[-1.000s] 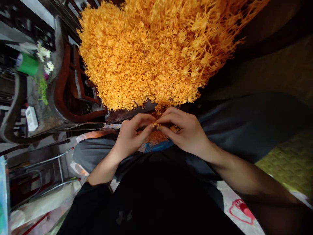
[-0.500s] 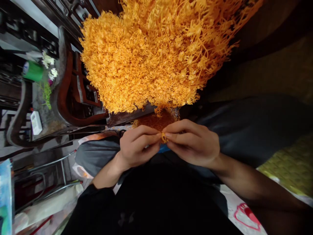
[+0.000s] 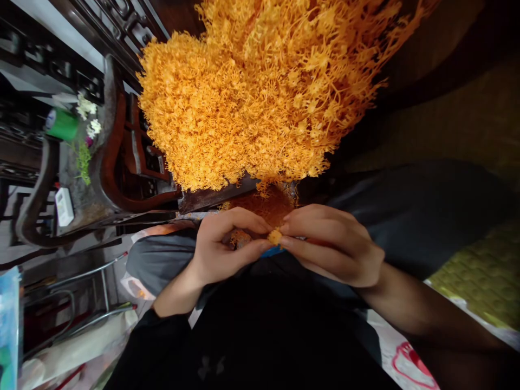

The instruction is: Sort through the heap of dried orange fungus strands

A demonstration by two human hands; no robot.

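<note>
Floret (image 3: 275, 236) pinched between fingertips of left hand (image 3: 221, 246) and right hand (image 3: 341, 246), near both; orange floret heap (image 3: 244, 114) beyond.

1 tangled orange heap (image 3: 244, 108) lies on a dark wooden surface (image 3: 213, 198).

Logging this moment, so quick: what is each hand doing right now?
Left hand: fingertips closed on the small yellow-orange plastic-looking piece.
Right hand: fingertips pinching that same piece.
</note>
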